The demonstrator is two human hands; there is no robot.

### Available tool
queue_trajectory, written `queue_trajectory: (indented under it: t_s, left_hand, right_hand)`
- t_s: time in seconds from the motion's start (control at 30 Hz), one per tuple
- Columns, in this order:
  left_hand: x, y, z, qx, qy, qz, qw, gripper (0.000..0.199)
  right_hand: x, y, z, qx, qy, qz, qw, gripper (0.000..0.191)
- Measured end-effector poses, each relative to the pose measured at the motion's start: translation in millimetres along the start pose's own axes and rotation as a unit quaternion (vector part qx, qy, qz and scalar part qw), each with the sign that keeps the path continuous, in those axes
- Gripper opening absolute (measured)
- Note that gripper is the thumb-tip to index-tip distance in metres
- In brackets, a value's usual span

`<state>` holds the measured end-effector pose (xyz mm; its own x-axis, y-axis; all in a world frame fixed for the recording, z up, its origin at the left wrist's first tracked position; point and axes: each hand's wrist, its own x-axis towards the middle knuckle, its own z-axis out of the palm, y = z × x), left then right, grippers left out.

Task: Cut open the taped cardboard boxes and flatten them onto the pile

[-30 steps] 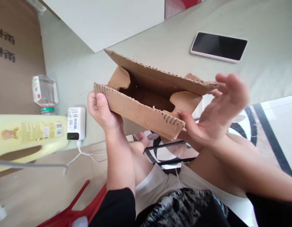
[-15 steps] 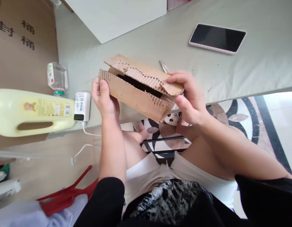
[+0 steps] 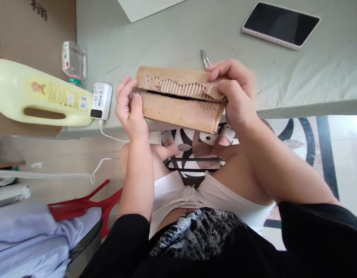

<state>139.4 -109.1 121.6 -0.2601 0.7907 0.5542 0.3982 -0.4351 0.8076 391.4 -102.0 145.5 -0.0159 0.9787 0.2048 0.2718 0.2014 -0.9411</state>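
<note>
Between my hands is a small brown cardboard box (image 3: pixel 178 110), held at the table's near edge. Its two top flaps nearly meet, leaving a narrow dark slit, and their torn edges bare the corrugation. My left hand (image 3: pixel 132 108) grips the box's left end, thumb on the near flap and fingers around the far side. At the right end, my right hand (image 3: pixel 237 90) is closed on the box, with thumb and fingers at the flap's corner. A slim metallic tool (image 3: pixel 205 58), perhaps a knife, lies just beyond my right fingers, partly hidden by them.
On the cloth-covered table (image 3: pixel 166 42) a phone (image 3: pixel 281 25) lies at the far right. At left are a yellow jug (image 3: pixel 42 96), an upturned clear bottle (image 3: pixel 74 61) and a white device (image 3: pixel 101 101) with a cable. A large carton (image 3: pixel 51 34) stands behind them.
The gap between the box flaps has narrowed as both hands press them together. The box now sits more level, its right end raised. The view has shifted, so table items appear higher.
</note>
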Motion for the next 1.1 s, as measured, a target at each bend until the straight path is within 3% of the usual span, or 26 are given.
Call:
queue_trajectory:
  t_s: [0.17,0.43,0.63,0.87,0.93,1.1]
  left_hand:
    - [6.6,-24.3,-5.7,0.029,-0.029,0.004,0.999,0.037]
    - [4.9,-21.9,-9.4,-0.001,-0.031,-0.03,0.999,0.031]
    - [5.4,-22.1,-10.5,-0.013,-0.026,-0.047,0.998,0.028]
    - [1.5,-11.0,-3.1,-0.033,-0.004,-0.057,0.998,0.026]
    - [1.3,-7.5,-0.9,-0.043,0.002,-0.057,0.997,0.025]
    - [9.2,-6.1,-5.4,-0.078,0.038,-0.096,0.992,0.026]
  right_hand:
    - [4.3,13.6,2.9,0.065,0.023,-0.046,0.997,0.018]
    - [8.6,12.6,-2.8,0.027,-0.013,-0.081,0.996,0.007]
    - [5.5,11.2,-5.1,0.026,-0.038,-0.103,0.994,0.022]
    - [1.8,10.5,-11.6,0.067,-0.081,-0.044,0.994,0.066]
    - [1.3,12.1,-12.4,0.071,-0.091,-0.027,0.993,0.065]
    - [2.9,20.2,-9.7,0.128,-0.063,-0.016,0.99,0.039]
